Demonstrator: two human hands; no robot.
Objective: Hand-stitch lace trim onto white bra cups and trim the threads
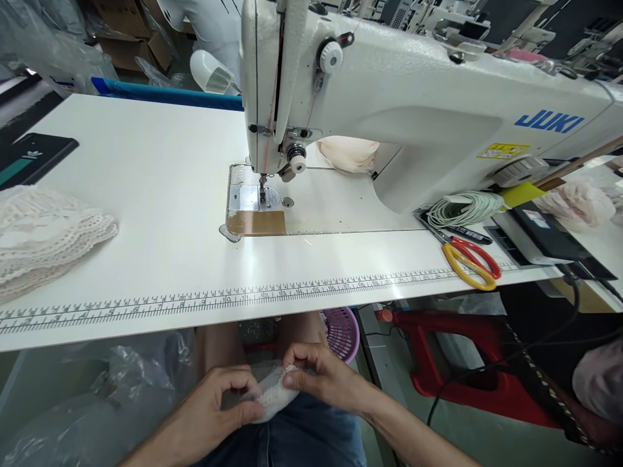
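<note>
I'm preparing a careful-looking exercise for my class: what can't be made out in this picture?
All in the head view:
- The ends of the white lace: covered by the fingers of the left hand and right hand.
- The far left of the lace stack: cut off by the picture's edge.
- Much of the purple basket: hidden by the tabletop.
- The yellow label's print: too small.

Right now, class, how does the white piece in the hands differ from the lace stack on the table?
The held piece is small and bunched; the lace stack is larger and layered. The left hand and right hand pinch the held piece; the lace stack lies untouched on the table. Both are whitish and lacy.
</note>
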